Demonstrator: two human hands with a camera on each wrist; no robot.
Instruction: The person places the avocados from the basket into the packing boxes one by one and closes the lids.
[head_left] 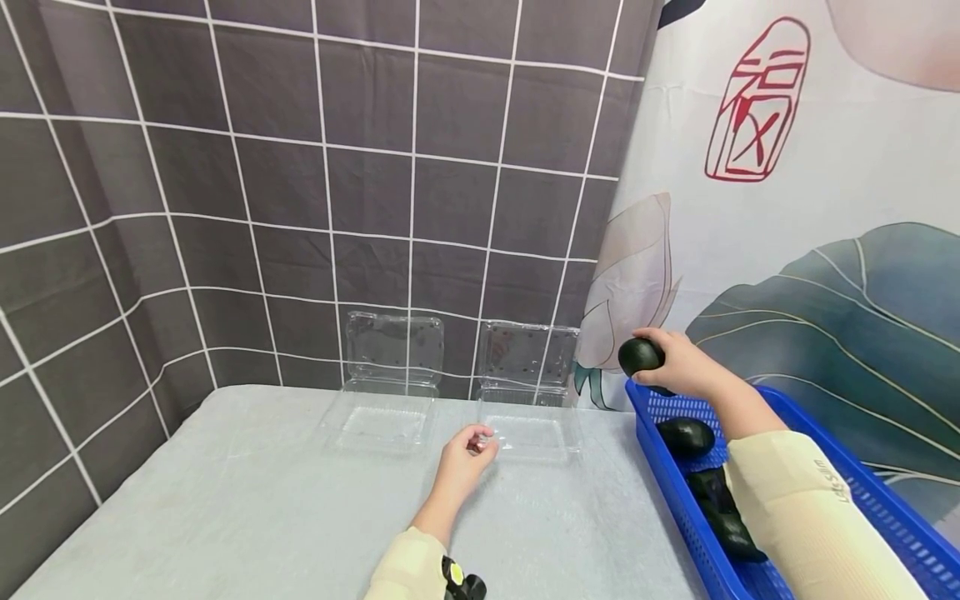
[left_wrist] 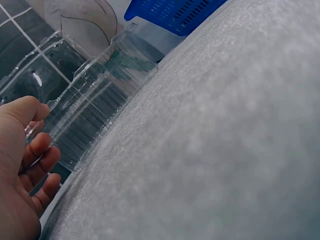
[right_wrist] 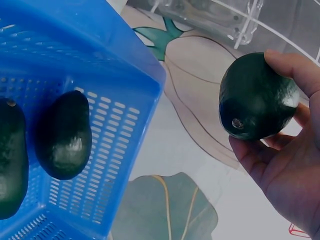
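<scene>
An avocado (right_wrist: 257, 97), dark green and glossy, is gripped by my right hand (head_left: 684, 364) above the far end of the blue basket (head_left: 678, 512). My left hand (head_left: 463, 458) pinches the near left edge of the right-hand clear plastic clamshell box (head_left: 528, 437) between thumb and forefinger. In the left wrist view the other fingers of that hand (left_wrist: 20, 155) curl loosely beside the box wall (left_wrist: 95, 100). The box stands on the table with its lid (head_left: 528, 354) raised. Another avocado (right_wrist: 64, 135) lies in the basket.
A second clear clamshell box (head_left: 382, 425), lid up, stands left of the first. More dark green pieces (head_left: 731, 533) lie along the basket, partly hidden by my right sleeve. A grey tiled-pattern curtain (head_left: 375, 192) and a printed cloth (head_left: 750, 250) hang behind the table (head_left: 247, 500).
</scene>
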